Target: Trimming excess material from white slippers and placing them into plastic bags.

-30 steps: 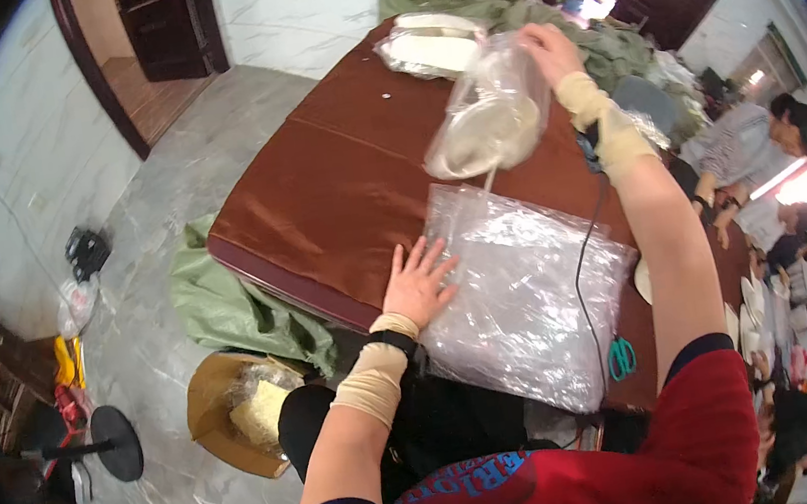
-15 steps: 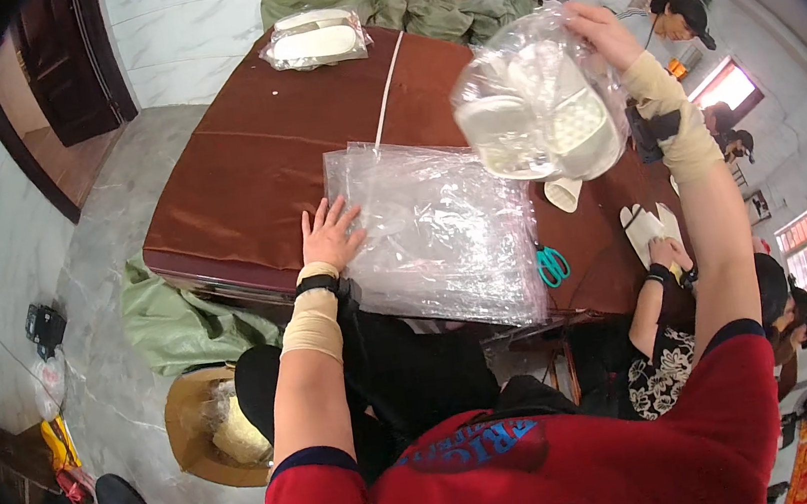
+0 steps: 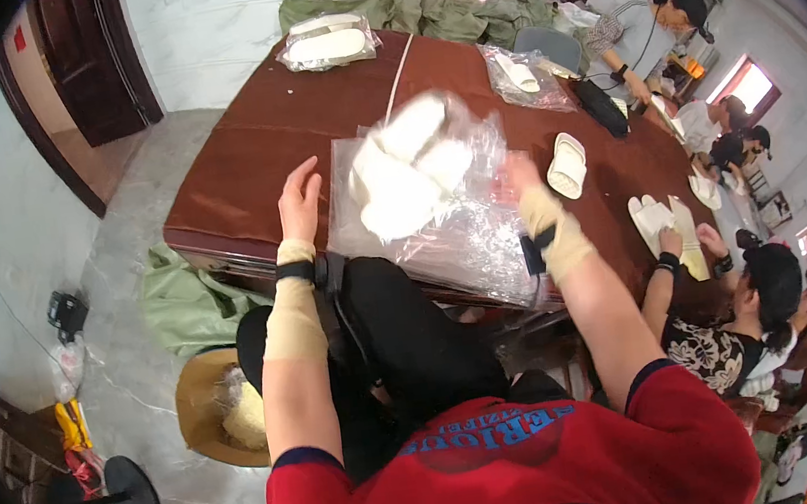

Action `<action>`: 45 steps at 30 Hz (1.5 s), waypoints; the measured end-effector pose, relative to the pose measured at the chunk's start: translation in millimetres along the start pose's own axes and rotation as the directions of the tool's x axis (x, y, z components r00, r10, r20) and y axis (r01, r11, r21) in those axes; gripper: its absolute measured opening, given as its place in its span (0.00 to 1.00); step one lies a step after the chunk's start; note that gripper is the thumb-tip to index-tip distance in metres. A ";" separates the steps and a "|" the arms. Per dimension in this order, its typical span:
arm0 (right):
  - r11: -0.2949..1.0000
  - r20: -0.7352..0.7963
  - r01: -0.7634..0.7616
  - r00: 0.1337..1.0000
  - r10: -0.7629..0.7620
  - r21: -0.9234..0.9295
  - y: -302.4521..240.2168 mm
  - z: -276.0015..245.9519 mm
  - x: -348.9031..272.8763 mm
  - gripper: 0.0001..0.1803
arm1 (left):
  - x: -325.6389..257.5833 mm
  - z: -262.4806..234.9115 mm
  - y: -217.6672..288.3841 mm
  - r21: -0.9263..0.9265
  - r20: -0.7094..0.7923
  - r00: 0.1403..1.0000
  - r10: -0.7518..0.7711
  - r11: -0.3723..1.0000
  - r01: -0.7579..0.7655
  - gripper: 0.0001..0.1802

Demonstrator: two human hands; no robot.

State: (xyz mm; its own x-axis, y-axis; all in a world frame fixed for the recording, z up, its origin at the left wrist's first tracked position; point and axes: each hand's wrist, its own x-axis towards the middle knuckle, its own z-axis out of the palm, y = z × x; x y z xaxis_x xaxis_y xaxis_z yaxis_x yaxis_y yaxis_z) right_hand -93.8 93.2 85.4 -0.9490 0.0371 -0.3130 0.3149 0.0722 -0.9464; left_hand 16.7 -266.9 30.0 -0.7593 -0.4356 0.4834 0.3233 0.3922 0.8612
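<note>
A bundle of white slippers point(image 3: 404, 176), smeared by motion, is over the stack of clear plastic bags point(image 3: 486, 267) on the brown-covered table. Clear plastic film point(image 3: 486, 141) shows around its right side. My left hand point(image 3: 300, 202) is raised just left of the stack, fingers stretched and nothing in it. Beside the bundle's right edge is my right hand point(image 3: 519, 177); its fingers are blurred, so whether it grips the plastic is unclear. A single white slipper point(image 3: 567, 166) lies to the right of that hand.
Bagged white slippers lie at the table's far left point(image 3: 328, 45) and far right point(image 3: 521, 74). A co-worker's hands point(image 3: 672, 241) handle pale slippers point(image 3: 653, 217) at right; another person point(image 3: 643, 31) works beyond. An open cardboard box point(image 3: 204, 417) stands on the floor at left.
The bagged slippers have come down from the raised right hand onto the bag stack. My right hand has dropped left and nearer; my left hand has lifted off the stack's left edge.
</note>
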 end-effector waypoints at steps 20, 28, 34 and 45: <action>0.593 -0.010 0.555 0.725 -0.688 -0.583 39.1 -1.4 10.7 0.09 | -5.2 27.9 13.6 0.616 0.672 0.595 -0.440 0.779 -0.120 0.26; 0.816 0.024 0.573 0.817 -0.576 0.079 -13.0 5.5 -38.0 0.05 | 14.3 30.3 -15.2 0.364 0.644 0.733 -0.219 0.930 -0.042 0.08; 0.697 -0.142 0.686 0.684 -0.716 -0.210 68.2 -78.2 -75.5 0.09 | 6.7 53.4 19.0 0.330 0.472 0.880 -0.043 0.935 -0.131 0.04; 0.713 -0.243 0.542 0.693 -0.679 -0.445 41.8 -90.6 -105.4 0.07 | 20.4 59.8 4.7 0.244 0.504 0.863 -0.041 0.965 -0.096 0.13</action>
State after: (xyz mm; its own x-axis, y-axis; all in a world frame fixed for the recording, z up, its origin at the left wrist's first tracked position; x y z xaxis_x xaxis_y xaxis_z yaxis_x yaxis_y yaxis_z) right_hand 20.5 182.6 86.2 -0.8685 0.2189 0.4447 -0.2841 0.5154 -0.8085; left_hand -31.0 -225.5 34.5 -0.9530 0.0164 0.3025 0.2476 0.6179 0.7462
